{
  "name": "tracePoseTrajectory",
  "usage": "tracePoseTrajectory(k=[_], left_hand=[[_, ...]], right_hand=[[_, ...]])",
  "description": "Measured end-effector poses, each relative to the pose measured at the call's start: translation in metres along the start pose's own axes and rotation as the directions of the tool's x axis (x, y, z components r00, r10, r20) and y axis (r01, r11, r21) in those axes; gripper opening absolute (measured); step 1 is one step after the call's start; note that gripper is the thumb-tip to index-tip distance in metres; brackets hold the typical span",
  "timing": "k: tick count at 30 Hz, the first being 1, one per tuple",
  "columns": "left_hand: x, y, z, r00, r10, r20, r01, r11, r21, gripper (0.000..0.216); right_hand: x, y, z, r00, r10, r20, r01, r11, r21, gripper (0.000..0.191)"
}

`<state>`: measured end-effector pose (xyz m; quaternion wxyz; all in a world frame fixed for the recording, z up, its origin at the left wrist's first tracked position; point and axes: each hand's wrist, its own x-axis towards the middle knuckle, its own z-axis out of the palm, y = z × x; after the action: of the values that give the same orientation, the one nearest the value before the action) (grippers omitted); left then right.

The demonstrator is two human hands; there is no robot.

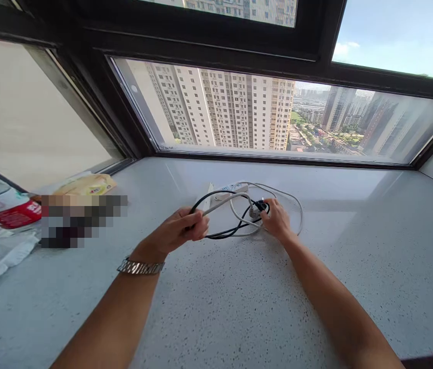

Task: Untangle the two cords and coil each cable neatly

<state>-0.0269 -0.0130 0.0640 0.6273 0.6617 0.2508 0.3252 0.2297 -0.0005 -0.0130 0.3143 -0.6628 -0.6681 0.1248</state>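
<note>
Fingers of the left hand (178,231) are curled shut around a black cable (216,195), which arcs from that fist over to the right hand (276,220). Fingertips there are pinched together on the cable's plug end (258,207). Just beyond both hands lies a white power strip (227,191), its white cord (293,201) looped around the right hand. All rests on a speckled windowsill (239,307). Far left of the fingers sit packets (8,210).
</note>
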Motion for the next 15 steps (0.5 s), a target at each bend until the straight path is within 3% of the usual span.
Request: tracePoseTrajectory(k=[2,4,6,8,9,11,13,15], left_hand=[[-0.002,0.014,-0.003,0.988,-0.152,0.019,0.146,0.971,0.188,0.039],[-0.003,0.029,-0.005,0.961,-0.229,-0.153,0.269,0.901,0.339,0.049],[-0.002,0.042,-0.004,0.893,-0.171,-0.417,0.380,0.783,0.493,0.070],[0.004,0.050,0.004,0.843,0.019,-0.537,0.427,0.582,0.692,0.083],[0.009,0.052,0.011,0.853,0.133,-0.505,0.402,0.451,0.797,0.085],[0.024,0.051,0.029,0.917,0.272,-0.291,0.252,0.168,0.953,0.081],[0.044,0.043,0.047,0.971,0.235,-0.040,0.057,-0.066,0.996,0.073],[0.067,0.029,0.058,0.988,0.122,0.091,-0.064,-0.209,0.976,0.063]], right_hand=[[0.004,0.008,0.005,1.000,-0.010,0.013,0.009,0.997,0.080,0.055],[0.007,0.013,0.009,0.999,-0.010,0.044,0.005,0.993,0.120,0.061],[0.010,0.016,0.011,0.999,-0.015,0.044,0.008,0.989,0.148,0.058],[0.011,0.017,0.013,1.000,-0.011,0.012,0.008,0.980,0.201,0.057],[0.011,0.017,0.014,1.000,-0.008,-0.007,0.009,0.971,0.237,0.058],[0.011,0.017,0.014,0.999,-0.001,-0.043,0.014,0.948,0.318,0.060],[0.010,0.019,0.015,0.997,0.010,-0.075,0.021,0.916,0.400,0.057],[0.011,0.021,0.017,0.995,0.023,-0.097,0.026,0.878,0.478,0.053]])
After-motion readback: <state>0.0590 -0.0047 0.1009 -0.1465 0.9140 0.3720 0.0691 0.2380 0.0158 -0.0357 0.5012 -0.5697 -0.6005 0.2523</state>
